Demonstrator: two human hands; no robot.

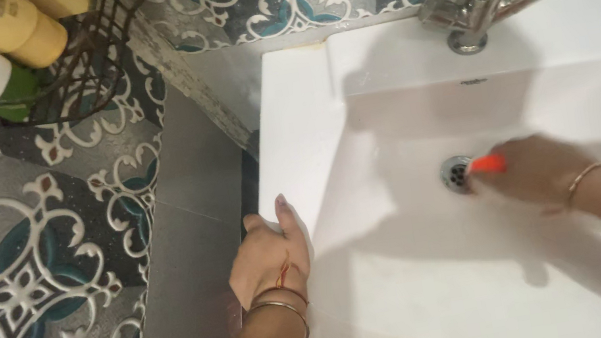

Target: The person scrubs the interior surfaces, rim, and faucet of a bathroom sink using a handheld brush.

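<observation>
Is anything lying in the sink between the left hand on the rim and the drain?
No. In the head view, only bare white basin lies between the left hand and the drain; the right hand holds an orange tool at the drain.

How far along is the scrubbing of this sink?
Done: the white sink walls show no visible grime. In hand: the right hand presses an orange brush at the drain, while the left hand braces on the rim. Left: the tap shows no sign of being wiped.
</observation>
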